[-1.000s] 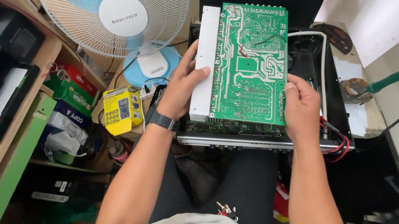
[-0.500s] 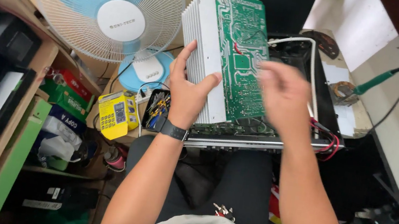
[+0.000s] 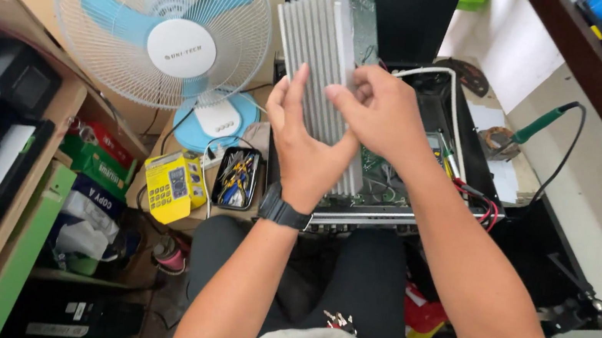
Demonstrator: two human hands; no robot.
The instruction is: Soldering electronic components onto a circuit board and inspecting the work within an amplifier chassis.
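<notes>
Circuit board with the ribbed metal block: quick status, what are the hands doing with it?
Left hand grips the heatsink from below. Right hand pinches its right edge. Circuit board tipped on edge over the open chassis. Nothing between hands and board.

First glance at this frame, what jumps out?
Centre frame, both hands grip a green circuit board with a ribbed silver heat sink, tilted on edge above an open black chassis: the left hand supports it from below, the right hand clasps its side. At upper left stands a white desk fan with pale blue blades; a yellow handheld meter lies below it.
</notes>
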